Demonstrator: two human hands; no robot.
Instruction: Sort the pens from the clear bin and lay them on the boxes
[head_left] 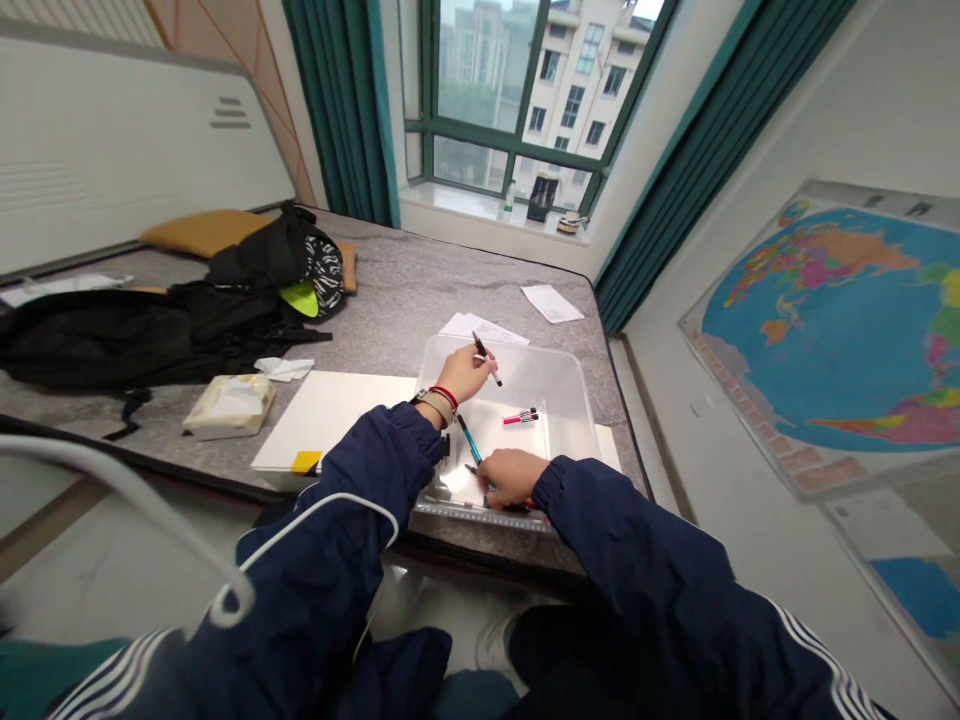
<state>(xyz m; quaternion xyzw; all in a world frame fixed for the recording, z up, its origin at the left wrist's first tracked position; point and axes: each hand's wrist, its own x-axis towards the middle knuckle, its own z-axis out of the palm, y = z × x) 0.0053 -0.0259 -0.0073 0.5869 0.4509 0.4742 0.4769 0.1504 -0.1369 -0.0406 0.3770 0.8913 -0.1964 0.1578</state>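
A clear plastic tray (570, 390) lies on the grey surface in front of me. My left hand (465, 373) is raised over the tray's left side, fingers closed on a black pen (487, 359) that slants down to the right. My right hand (512, 476) rests palm down at the tray's near edge, fingers curled over several pens (517, 506) lying there. A teal pen (470, 438) lies between my two hands. A pink pen and a black one (520, 416) lie side by side in the middle of the tray.
A white board (330, 410) lies left of the tray, a tissue pack (229, 405) beyond it. Black bags (187, 310) and a yellow cushion (202, 230) fill the far left. Loose papers (551, 302) lie behind the tray. A world map (832, 320) hangs on the right wall.
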